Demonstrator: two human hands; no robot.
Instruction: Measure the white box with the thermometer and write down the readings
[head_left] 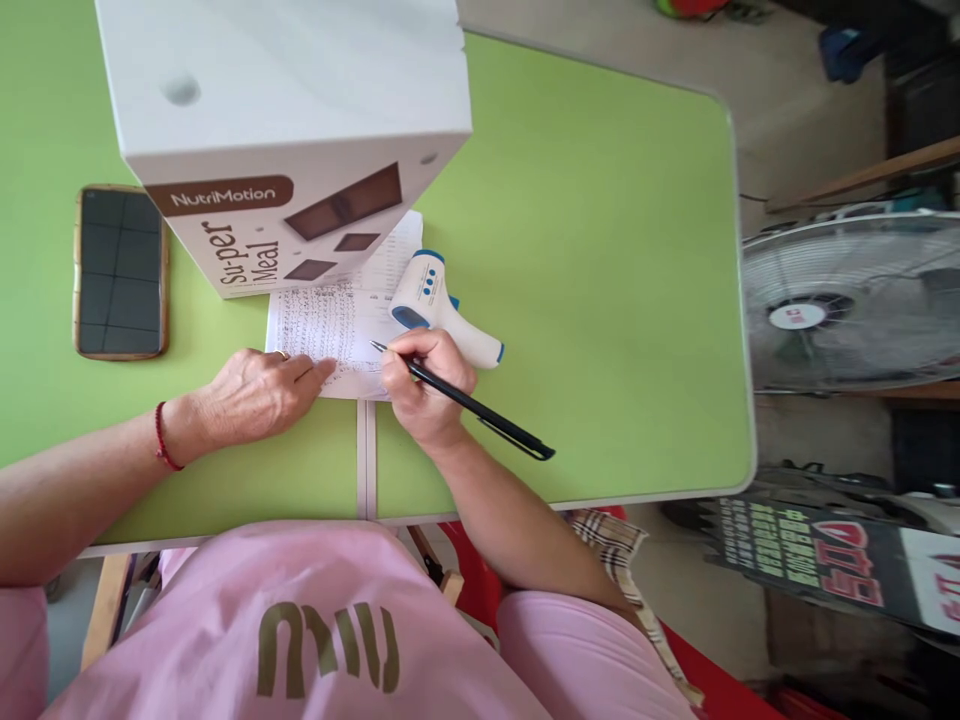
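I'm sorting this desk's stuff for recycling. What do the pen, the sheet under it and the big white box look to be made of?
The pen in the right hand looks like black plastic, slightly glossy. The sheet under the left hand is thin white paper, matte, covered in handwriting. The box seems to be printed cardboard, smooth with sharp folded edges.

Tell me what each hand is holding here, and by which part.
The right hand grips a black pen near its tip end. The left hand holds nothing; it lies flat on the written sheet.
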